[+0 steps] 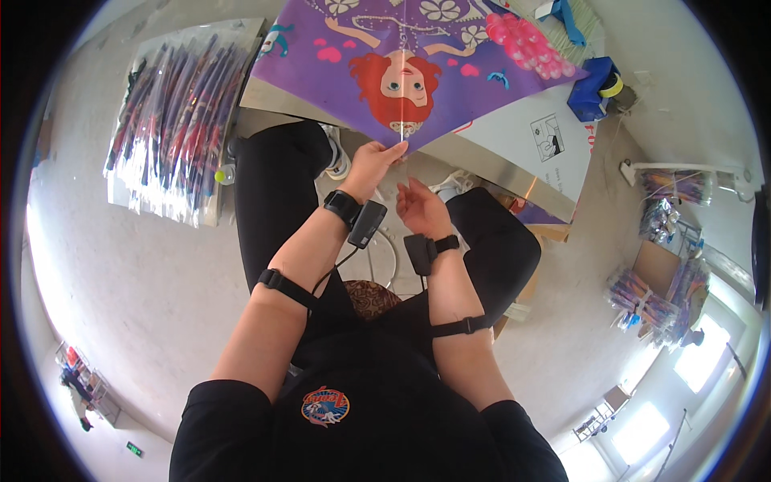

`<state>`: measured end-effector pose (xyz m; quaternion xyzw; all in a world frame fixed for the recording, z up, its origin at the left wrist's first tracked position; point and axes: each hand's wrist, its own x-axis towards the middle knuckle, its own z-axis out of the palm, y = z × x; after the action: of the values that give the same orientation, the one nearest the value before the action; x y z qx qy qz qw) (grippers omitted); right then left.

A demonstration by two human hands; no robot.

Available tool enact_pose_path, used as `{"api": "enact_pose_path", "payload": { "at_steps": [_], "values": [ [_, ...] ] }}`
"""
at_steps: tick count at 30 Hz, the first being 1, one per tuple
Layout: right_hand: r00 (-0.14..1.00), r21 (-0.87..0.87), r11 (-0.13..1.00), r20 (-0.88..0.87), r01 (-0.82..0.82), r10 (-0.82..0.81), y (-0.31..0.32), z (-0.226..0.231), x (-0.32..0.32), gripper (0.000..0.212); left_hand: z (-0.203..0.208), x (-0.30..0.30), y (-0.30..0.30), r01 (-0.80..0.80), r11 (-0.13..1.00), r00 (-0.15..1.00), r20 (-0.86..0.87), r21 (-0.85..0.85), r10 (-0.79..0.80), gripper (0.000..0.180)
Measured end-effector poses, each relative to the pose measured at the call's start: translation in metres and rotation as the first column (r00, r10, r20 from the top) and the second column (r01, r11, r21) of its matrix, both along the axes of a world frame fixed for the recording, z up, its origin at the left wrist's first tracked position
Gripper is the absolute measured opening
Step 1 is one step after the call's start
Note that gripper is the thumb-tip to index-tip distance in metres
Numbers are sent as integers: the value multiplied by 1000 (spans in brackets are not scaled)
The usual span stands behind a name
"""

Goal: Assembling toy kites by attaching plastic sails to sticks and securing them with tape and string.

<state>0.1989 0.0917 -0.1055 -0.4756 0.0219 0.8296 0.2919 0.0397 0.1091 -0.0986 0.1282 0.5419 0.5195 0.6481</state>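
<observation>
A purple kite [329,80] printed with a red-haired figure, pink hearts and pink balloons lies across the work table, its pointed corner toward me. At that corner my left hand [374,167] pinches the kite's tip between thumb and fingers. A pale strip runs down the kite's middle to the tip. Just to the right and a little nearer, my right hand [422,210] is held palm up, its fingers loosely curled and apart from the kite. I see nothing held in it.
Plastic-wrapped kite packs [173,128] lie in a row on the left. To the right of the kite are a white printed board [538,149] on the table and a blue tape dispenser [590,90] with yellow tape. A capped bottle [225,174] stands beside my left knee.
</observation>
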Motion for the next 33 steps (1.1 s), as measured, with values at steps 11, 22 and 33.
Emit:
{"api": "enact_pose_path", "payload": {
  "at_steps": [11, 22, 33],
  "values": [
    [405, 472, -19, 733, -881, -546, 24, 79, -23, 46, 49, -16, -22, 81, 996, 994, 77, -25, -79, 27],
    [577, 711, -104, 467, -696, -670, 22, 156, -34, 22, 152, -32, -60, 38, 988, 882, 461, 149, -104, 27],
    [574, 349, -473, 297, -809, -763, 24, 361, -6, 22, 339, -38, -73, 79, 807, 897, 311, 586, -313, 36]
  ]
}}
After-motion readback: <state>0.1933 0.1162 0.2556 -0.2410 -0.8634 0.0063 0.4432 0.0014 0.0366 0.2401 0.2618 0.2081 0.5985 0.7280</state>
